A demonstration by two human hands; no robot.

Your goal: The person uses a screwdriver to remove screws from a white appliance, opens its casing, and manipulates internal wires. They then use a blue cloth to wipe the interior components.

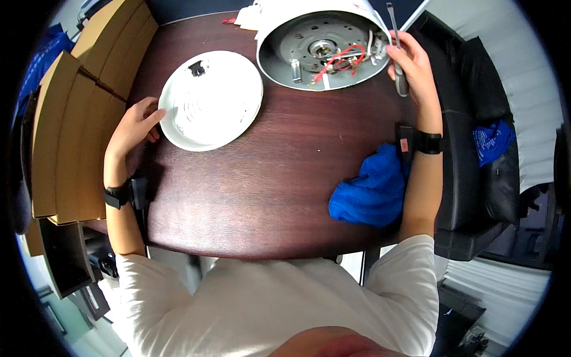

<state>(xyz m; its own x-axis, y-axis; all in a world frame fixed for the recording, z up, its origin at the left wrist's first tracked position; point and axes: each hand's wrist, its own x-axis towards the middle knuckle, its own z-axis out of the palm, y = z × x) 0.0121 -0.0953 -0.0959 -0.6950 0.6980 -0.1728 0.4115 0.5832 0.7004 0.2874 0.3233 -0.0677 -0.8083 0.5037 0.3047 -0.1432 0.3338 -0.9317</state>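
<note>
Left hand [134, 126] spread at round white cover [217, 101], right hand [415, 66] clamping metal-shafted screwdriver [401, 84].

Before me spread a table [285, 184] with a dark reddish-brown, wood-grained top, a pale sheen of light lying across its nearer part. Along my left stood a wall of brown cardboard boxes [76, 140], with a dark open shelf [61, 250] lower down beside them. Beyond the far edge I saw a dark blue panel [190, 7]. To my right sat a black sofa [457, 149], a blue patterned cloth [493, 143] on it, and behind that hung bright white curtains [511, 65] in folds.
</note>
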